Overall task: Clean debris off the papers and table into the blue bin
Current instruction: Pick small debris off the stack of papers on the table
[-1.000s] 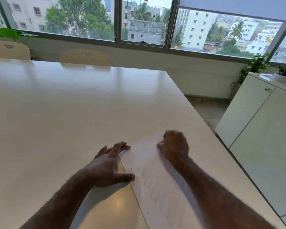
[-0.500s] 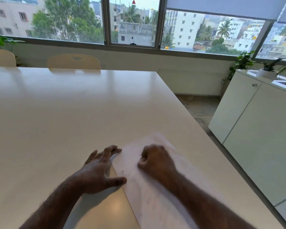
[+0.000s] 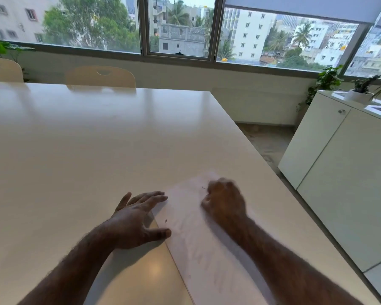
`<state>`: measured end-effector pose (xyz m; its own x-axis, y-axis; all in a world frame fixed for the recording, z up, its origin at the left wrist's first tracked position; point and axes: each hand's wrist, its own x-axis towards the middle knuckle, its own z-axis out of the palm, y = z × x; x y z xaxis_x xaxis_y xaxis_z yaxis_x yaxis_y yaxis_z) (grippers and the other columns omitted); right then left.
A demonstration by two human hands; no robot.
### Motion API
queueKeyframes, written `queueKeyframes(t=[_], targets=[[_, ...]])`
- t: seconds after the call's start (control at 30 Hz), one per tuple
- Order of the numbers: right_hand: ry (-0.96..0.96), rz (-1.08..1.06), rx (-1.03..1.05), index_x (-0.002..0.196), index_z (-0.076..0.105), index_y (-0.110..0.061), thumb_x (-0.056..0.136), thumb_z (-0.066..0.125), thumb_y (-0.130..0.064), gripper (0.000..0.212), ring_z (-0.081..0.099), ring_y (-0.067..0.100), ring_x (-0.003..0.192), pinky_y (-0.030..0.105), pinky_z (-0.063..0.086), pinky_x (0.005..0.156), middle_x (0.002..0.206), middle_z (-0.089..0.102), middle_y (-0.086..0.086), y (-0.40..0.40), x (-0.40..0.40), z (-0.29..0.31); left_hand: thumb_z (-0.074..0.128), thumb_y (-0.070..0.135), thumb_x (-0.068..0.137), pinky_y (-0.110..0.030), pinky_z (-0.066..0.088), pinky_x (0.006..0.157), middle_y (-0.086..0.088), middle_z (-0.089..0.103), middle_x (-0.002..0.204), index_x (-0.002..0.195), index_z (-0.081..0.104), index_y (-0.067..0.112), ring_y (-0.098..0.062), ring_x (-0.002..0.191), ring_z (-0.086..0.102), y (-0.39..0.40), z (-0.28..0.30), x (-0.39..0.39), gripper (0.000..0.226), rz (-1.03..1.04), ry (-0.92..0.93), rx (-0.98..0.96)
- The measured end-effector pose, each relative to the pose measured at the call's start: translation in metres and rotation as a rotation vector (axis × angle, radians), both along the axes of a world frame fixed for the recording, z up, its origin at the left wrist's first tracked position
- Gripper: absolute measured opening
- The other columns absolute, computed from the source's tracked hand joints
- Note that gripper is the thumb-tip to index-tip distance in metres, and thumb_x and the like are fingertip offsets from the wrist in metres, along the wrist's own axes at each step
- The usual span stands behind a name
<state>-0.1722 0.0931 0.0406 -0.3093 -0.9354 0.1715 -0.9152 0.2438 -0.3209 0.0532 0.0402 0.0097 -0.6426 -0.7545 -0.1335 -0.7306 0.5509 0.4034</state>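
A: Where is the paper [image 3: 207, 245]?

B: It lies flat on the white table [image 3: 97, 150], near the table's right edge, running from the bottom of the view up toward the middle, set at a slant.

A: And the hands?

B: The left hand [image 3: 136, 221] lies at the paper's left edge, fingers straight and spread, thumb out to the side. Its fingertips and thumb tip touch the edge of the sheet; the palm is over the bare table. It holds nothing.

A: The right one?

B: The right hand [image 3: 226, 201] is on the paper near its far end, fingers curled under into a loose fist, knuckles up. It is blurred. Nothing shows inside it, though the underside is hidden.

A: Any debris?

B: A few dark specks [image 3: 204, 187] sit on the paper just left of the right hand's knuckles, and one small speck [image 3: 165, 221] lies on the sheet between the two hands, nearer the left one.

A: What else is around?

B: Two pale chairs [image 3: 100, 77] stand at the table's far side, a white cabinet [image 3: 339, 172] stands to the right with potted plants [image 3: 361, 89] on top, and a wide window [image 3: 178, 27] looks out on buildings and trees.
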Motion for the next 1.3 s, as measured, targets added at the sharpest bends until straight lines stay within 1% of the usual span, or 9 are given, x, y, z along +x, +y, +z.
queueKeyframes(t=[0.1,0.27,0.43,0.63,0.77,0.9,1.0,1.1,1.3], targets=[[-0.155,0.33,0.096,0.089,0.07,-0.015,0.075,0.063,-0.024,0.018,0.063,0.018,0.087,0.023,0.048,0.07,0.095,0.067,0.002,0.016,0.049,-0.005,0.021,0.104,0.043,-0.031,-0.021,0.114,0.031,0.004,0.155,0.15,0.014,0.045,0.013,0.137,-0.005,-0.001,0.0,0.0,0.122,0.003,-0.014,-0.01],[-0.047,-0.157,0.013,0.086,0.07,-0.012,0.071,0.063,-0.028,0.023,0.066,0.025,0.092,0.024,0.049,0.073,0.092,0.071,0.005,-0.015,-0.038,0.001,0.022,0.104,0.043,-0.033,-0.021,0.115,0.033,0.005,0.155,0.15,0.016,0.045,0.014,0.134,-0.004,-0.002,-0.002,-0.001,0.123,0.008,-0.016,-0.004],[-0.087,0.229,0.055,0.085,0.068,-0.015,0.076,0.059,-0.026,0.016,0.063,0.021,0.084,0.028,0.052,0.069,0.09,0.066,0.004,0.006,0.032,-0.017,0.031,0.098,0.052,-0.033,-0.02,0.115,0.029,0.004,0.157,0.15,0.014,0.044,0.011,0.138,-0.004,-0.002,-0.001,0.0,0.114,0.015,-0.02,0.013],[0.04,-0.151,-0.007,0.088,0.07,-0.012,0.072,0.06,-0.025,0.022,0.064,0.026,0.095,0.024,0.047,0.071,0.094,0.068,0.006,-0.013,-0.033,-0.006,0.024,0.103,0.044,-0.032,-0.02,0.115,0.03,0.005,0.156,0.15,0.015,0.044,0.013,0.135,-0.004,0.0,-0.001,-0.002,0.121,0.012,-0.015,0.007],[-0.103,0.249,0.044,0.082,0.068,-0.013,0.071,0.057,-0.022,0.019,0.064,0.022,0.085,0.023,0.046,0.067,0.088,0.066,0.003,-0.002,0.031,-0.02,0.025,0.103,0.043,-0.032,-0.018,0.116,0.03,0.006,0.156,0.15,0.015,0.045,0.012,0.136,-0.003,-0.002,-0.001,-0.001,0.122,0.027,-0.002,0.016],[0.106,-0.145,0.002,0.094,0.069,-0.008,0.08,0.061,-0.019,0.019,0.064,0.029,0.096,0.027,0.048,0.071,0.097,0.066,0.011,-0.024,-0.059,-0.002,0.023,0.104,0.041,-0.032,-0.017,0.116,0.032,0.006,0.155,0.149,0.016,0.046,0.012,0.136,-0.002,-0.001,0.0,-0.001,0.122,0.018,-0.012,0.016],[0.244,-0.27,-0.19,0.087,0.071,-0.008,0.074,0.064,-0.023,0.021,0.06,0.029,0.081,0.03,0.048,0.063,0.083,0.065,0.012,-0.02,-0.083,0.024,0.022,0.103,0.043,-0.034,-0.015,0.117,0.031,0.004,0.155,0.146,0.017,0.052,0.009,0.138,-0.002,-0.002,0.002,-0.001,0.115,0.0,-0.02,0.025],[0.128,-0.132,-0.283,0.083,0.07,-0.013,0.073,0.061,-0.025,0.018,0.06,0.028,0.078,0.027,0.042,0.061,0.083,0.066,0.008,-0.013,-0.042,0.032,0.017,0.103,0.045,-0.033,-0.018,0.115,0.03,-0.001,0.156,0.144,0.017,0.057,0.01,0.136,-0.006,-0.002,0.001,-0.001,0.109,-0.019,-0.052,0.025],[-0.128,0.148,-0.083,0.083,0.066,-0.019,0.074,0.058,-0.026,0.014,0.062,0.022,0.082,0.031,0.052,0.07,0.09,0.064,0.001,-0.003,0.013,-0.005,0.014,0.101,0.047,-0.032,-0.016,0.117,0.02,0.007,0.16,0.147,0.022,0.048,0.003,0.143,-0.006,0.005,0.008,-0.008,0.114,-0.043,-0.068,-0.085]])
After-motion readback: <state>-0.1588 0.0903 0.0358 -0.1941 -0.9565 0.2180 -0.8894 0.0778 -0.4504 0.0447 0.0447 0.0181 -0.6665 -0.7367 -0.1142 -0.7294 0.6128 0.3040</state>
